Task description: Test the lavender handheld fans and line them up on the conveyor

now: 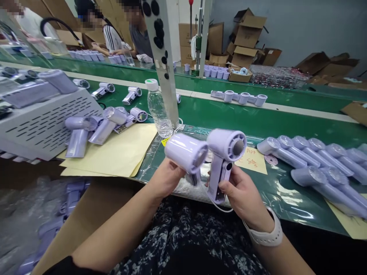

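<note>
My left hand (166,177) grips the handle of a lilac handheld fan (185,152), its round head tilted to the right. My right hand (242,193) holds a second lilac fan (225,160) upright by its handle, the head's opening facing right, with a thin white cable hanging below it. Both fans are just above the table's near edge, over clear plastic sheeting (272,191). A white watch band (266,233) is on my right wrist.
A row of finished lilac fans (315,156) lies at right. More fans (94,128) rest on yellow paper (114,152) at left, beside a white vented box (40,122). A water bottle (157,109) and a white post (164,57) stand ahead. Other people work across the green conveyor (258,114).
</note>
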Action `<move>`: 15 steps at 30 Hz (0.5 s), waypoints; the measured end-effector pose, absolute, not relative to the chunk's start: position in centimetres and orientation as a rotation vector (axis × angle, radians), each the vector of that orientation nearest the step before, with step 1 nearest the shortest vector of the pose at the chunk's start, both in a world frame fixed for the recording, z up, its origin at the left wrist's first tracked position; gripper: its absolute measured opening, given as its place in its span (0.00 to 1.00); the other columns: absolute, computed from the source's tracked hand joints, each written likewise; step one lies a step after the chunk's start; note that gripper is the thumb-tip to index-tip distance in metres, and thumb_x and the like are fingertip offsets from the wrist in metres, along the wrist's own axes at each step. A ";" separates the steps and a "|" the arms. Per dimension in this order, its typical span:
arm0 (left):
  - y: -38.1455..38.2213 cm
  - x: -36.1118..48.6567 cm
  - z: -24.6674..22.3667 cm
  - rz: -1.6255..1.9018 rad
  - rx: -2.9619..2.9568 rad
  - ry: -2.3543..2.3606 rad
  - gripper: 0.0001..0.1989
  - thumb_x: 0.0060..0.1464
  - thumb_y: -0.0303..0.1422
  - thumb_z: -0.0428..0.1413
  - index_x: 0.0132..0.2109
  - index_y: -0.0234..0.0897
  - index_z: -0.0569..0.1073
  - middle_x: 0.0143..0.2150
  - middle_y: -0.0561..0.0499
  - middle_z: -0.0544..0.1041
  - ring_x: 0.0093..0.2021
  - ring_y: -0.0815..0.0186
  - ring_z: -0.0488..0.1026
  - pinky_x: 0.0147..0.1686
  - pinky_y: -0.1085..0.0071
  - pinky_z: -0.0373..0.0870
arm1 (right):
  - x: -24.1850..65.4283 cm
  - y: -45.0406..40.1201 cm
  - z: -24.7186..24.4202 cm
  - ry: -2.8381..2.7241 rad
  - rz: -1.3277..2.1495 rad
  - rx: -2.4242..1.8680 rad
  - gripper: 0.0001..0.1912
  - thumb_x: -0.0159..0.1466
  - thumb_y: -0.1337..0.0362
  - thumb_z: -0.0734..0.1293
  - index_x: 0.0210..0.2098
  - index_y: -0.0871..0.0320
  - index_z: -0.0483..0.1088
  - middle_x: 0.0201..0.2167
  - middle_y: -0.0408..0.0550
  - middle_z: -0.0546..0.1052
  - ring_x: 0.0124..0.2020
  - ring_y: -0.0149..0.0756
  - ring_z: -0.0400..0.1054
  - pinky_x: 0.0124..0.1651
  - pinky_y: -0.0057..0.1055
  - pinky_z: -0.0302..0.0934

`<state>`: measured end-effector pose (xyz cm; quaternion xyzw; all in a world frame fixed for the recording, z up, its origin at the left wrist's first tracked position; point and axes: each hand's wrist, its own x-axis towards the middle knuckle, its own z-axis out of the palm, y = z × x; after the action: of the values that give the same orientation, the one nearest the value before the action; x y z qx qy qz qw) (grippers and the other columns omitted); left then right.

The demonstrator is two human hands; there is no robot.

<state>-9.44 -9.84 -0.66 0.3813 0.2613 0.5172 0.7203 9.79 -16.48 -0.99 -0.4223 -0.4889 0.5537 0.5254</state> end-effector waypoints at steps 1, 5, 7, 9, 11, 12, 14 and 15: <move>-9.7 -9.2 -0.9 1.137 0.812 0.592 0.25 0.37 0.40 0.77 0.42 0.32 0.83 0.40 0.42 0.84 0.43 0.56 0.81 0.45 0.66 0.77 | 9.8 -16.6 -1.0 -1.121 1.301 -1.035 0.29 0.62 0.45 0.75 0.57 0.51 0.70 0.54 0.53 0.78 0.54 0.49 0.74 0.52 0.42 0.70; -9.4 -8.1 -1.5 1.065 0.705 0.571 0.26 0.50 0.49 0.68 0.48 0.34 0.80 0.36 0.48 0.80 0.34 0.63 0.78 0.40 0.64 0.78 | 10.2 -16.7 -0.8 -1.033 1.222 -1.073 0.27 0.64 0.46 0.74 0.55 0.51 0.68 0.54 0.53 0.75 0.48 0.44 0.72 0.45 0.37 0.70; -9.2 -7.9 -1.7 0.996 0.636 0.553 0.26 0.57 0.51 0.63 0.53 0.35 0.78 0.34 0.50 0.77 0.30 0.65 0.75 0.33 0.66 0.77 | 10.5 -16.8 -0.8 -1.011 1.248 -1.047 0.25 0.64 0.48 0.74 0.54 0.52 0.69 0.50 0.50 0.75 0.45 0.40 0.71 0.45 0.35 0.69; -8.8 -8.0 -2.0 0.963 0.558 0.573 0.24 0.63 0.51 0.56 0.53 0.35 0.76 0.33 0.51 0.74 0.27 0.67 0.72 0.28 0.69 0.74 | 10.7 -16.9 -1.2 -0.980 1.295 -1.031 0.24 0.64 0.50 0.75 0.54 0.52 0.69 0.46 0.47 0.75 0.42 0.37 0.71 0.45 0.33 0.68; -8.3 -8.5 -2.4 0.959 0.477 0.614 0.23 0.68 0.49 0.50 0.50 0.32 0.77 0.32 0.50 0.73 0.26 0.68 0.71 0.27 0.70 0.73 | 10.9 -16.9 -1.8 -0.930 1.342 -1.059 0.25 0.63 0.50 0.76 0.54 0.54 0.69 0.44 0.47 0.76 0.39 0.35 0.70 0.42 0.31 0.67; -8.1 -8.8 -2.7 0.956 0.433 0.628 0.24 0.69 0.48 0.48 0.48 0.31 0.77 0.32 0.50 0.73 0.27 0.67 0.71 0.27 0.70 0.73 | 11.0 -16.8 -2.2 -0.897 1.359 -1.090 0.26 0.63 0.50 0.76 0.54 0.54 0.69 0.43 0.47 0.76 0.37 0.34 0.70 0.40 0.30 0.67; -7.7 -9.4 -3.1 0.937 0.341 0.624 0.22 0.69 0.44 0.49 0.46 0.28 0.77 0.33 0.48 0.72 0.28 0.66 0.71 0.28 0.69 0.73 | 11.3 -16.2 -2.8 -0.831 1.379 -1.167 0.31 0.59 0.50 0.78 0.55 0.55 0.66 0.40 0.45 0.76 0.33 0.33 0.69 0.33 0.29 0.65; -7.6 -9.7 -3.3 0.930 0.300 0.611 0.19 0.68 0.41 0.51 0.46 0.27 0.77 0.33 0.48 0.72 0.28 0.66 0.71 0.29 0.69 0.73 | 11.6 -15.7 -3.0 -0.804 1.382 -1.207 0.34 0.58 0.50 0.79 0.55 0.55 0.64 0.38 0.44 0.76 0.31 0.32 0.68 0.31 0.28 0.64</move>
<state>-9.70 -7.59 -3.28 0.1419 0.2887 0.4395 0.8386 11.55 -15.68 -3.03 -0.5074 -0.3381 0.5812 0.5389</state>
